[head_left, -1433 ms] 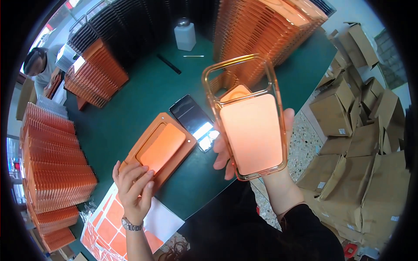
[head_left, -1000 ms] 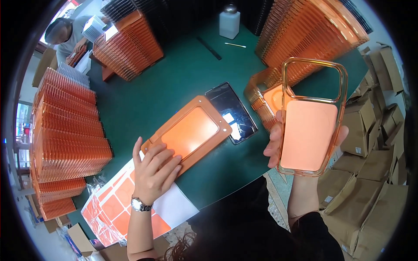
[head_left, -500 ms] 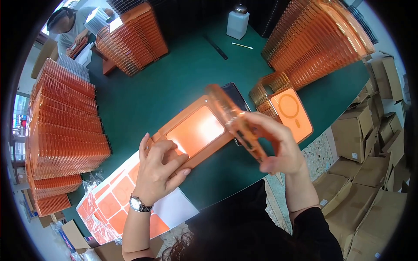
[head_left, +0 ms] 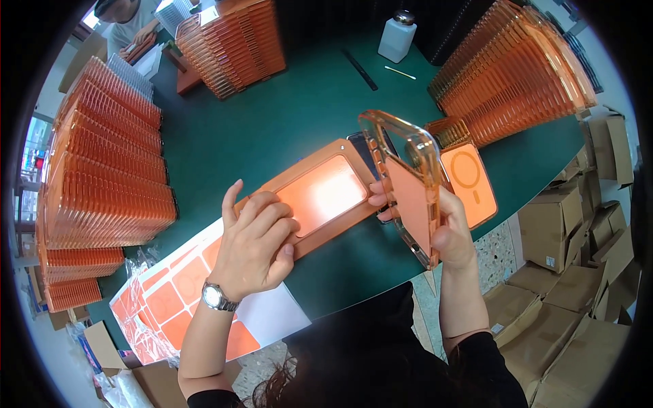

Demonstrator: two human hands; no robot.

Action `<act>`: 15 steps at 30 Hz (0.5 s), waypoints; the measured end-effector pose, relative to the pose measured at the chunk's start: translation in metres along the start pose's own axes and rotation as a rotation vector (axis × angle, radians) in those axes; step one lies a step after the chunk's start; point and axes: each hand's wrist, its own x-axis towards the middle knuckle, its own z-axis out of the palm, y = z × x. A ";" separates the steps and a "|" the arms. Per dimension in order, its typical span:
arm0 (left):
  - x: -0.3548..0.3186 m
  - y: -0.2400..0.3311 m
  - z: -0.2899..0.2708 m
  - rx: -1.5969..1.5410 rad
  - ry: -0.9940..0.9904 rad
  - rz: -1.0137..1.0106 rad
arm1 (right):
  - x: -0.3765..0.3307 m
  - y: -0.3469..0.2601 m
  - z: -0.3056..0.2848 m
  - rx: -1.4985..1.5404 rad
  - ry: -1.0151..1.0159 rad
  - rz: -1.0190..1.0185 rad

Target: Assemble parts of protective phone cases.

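My right hand (head_left: 454, 228) grips a clear orange phone case (head_left: 412, 204) by its lower sides, tilted up on edge above the table. Its pinkish-orange back panel faces left. Below and left of it lies an orange-brown tray-like holder (head_left: 326, 228) with a rounded recess, and a glossy orange panel (head_left: 328, 194) sits in that recess, catching bright light. Fingers spread and little finger raised, my left hand (head_left: 255, 238) rests over the panel's near-left end. Part of a dark phone-like slab (head_left: 365, 151) shows behind the held case.
Another orange case with a ring mark (head_left: 469, 178) lies at the right. Tall stacks of orange cases stand left (head_left: 112, 163), far left-centre (head_left: 235, 47) and right (head_left: 513, 75). Orange sticker sheets (head_left: 170, 299) lie at front left; a pump bottle (head_left: 396, 39) and cotton swab (head_left: 400, 72) at the back. A person sits far left.
My right hand has turned the case so its panel shows, and raised it slightly to the right. My left hand's fingers have straightened over the panel. The whole view has shifted a little.
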 end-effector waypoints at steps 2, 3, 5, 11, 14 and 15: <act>-0.002 0.000 0.003 -0.037 0.053 -0.021 | 0.000 -0.001 0.001 -0.013 0.002 0.001; -0.001 -0.001 0.005 -0.078 0.103 -0.034 | 0.000 -0.002 0.002 -0.028 0.014 0.000; 0.000 -0.002 0.004 -0.101 0.111 -0.044 | -0.001 -0.002 0.002 -0.035 0.016 0.015; -0.008 -0.011 0.012 -0.348 0.205 -0.166 | 0.028 -0.019 0.008 -0.601 -0.059 -0.176; -0.026 -0.017 0.019 -0.547 0.414 -0.263 | 0.050 -0.022 0.023 -1.003 -0.124 -0.289; -0.032 -0.018 0.020 -0.633 0.517 -0.341 | 0.057 -0.016 0.022 -1.154 -0.199 -0.255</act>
